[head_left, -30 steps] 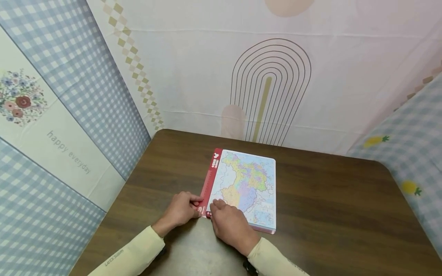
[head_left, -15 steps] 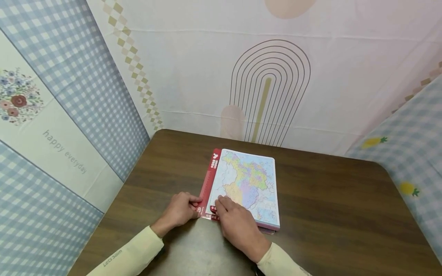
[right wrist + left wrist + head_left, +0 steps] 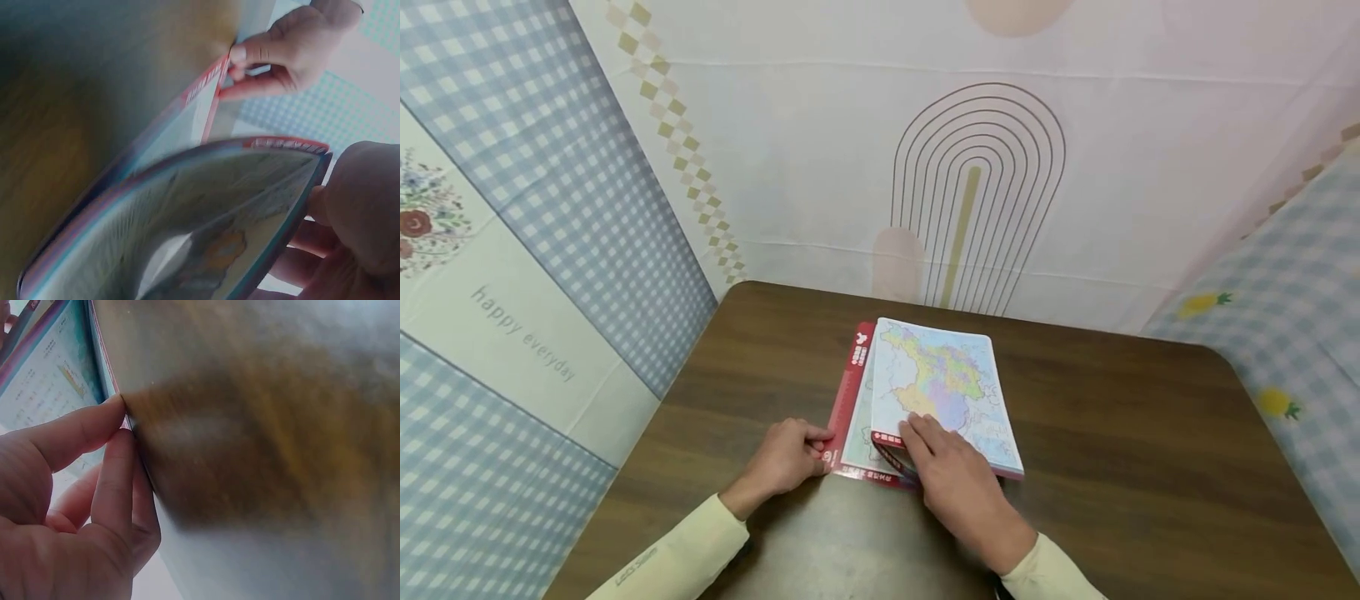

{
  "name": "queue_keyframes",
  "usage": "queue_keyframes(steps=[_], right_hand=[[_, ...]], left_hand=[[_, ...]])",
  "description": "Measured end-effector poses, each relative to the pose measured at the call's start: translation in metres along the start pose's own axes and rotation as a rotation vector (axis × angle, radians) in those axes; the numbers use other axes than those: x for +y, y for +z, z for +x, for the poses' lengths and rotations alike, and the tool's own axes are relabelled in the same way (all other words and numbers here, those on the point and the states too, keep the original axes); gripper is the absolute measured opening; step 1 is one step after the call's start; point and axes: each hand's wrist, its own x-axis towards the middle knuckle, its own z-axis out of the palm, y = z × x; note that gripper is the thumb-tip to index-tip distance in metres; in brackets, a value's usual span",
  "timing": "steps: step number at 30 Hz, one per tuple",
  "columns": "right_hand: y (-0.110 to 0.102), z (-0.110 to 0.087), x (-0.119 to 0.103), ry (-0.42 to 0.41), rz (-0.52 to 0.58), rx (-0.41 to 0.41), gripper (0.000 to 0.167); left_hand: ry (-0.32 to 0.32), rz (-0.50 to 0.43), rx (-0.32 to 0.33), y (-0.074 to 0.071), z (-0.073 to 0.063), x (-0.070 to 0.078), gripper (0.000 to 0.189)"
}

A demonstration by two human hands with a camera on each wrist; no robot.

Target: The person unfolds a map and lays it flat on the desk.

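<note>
A map sheet point(image 3: 936, 375) with a coloured map lies over a second sheet with a red border point(image 3: 847, 400). My left hand point(image 3: 781, 457) pinches the near left corner of the lower sheet. In the left wrist view, thumb and fingers of this hand point(image 3: 75, 481) meet at the sheet's thin edge. My right hand point(image 3: 962, 483) grips the upper sheet's near left edge, fingers lying over its top. That edge is raised and bowed, as the curved upper sheet point(image 3: 219, 212) shows in the right wrist view, with a gap above the lower one.
The sheets rest on a dark brown wooden table point(image 3: 1120, 450). Behind it hangs a pale cloth point(image 3: 805, 150) with arch patterns. Blue checked cloth point(image 3: 625, 192) runs along the left side, and more checked cloth point(image 3: 1300, 275) is on the right.
My right hand has moved right with the upper sheet's near edge, which has lifted and bowed. More of the lower sheet shows. My left hand has kept its place at the corner.
</note>
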Motion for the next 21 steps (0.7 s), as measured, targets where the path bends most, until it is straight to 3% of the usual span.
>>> queue_keyframes(steps=[4,11,21], right_hand=[[-0.005,-0.007,0.011,0.016,0.010,0.017,0.062],[-0.010,-0.019,0.032,0.037,-0.012,0.072,0.068],[-0.015,-0.032,0.056,0.064,-0.039,0.114,0.061]], left_hand=[[-0.002,-0.002,0.000,-0.001,-0.002,-0.001,0.042],[0.055,0.029,0.024,-0.007,-0.001,-0.006,0.041],[0.023,0.060,0.011,-0.015,0.005,-0.011,0.040]])
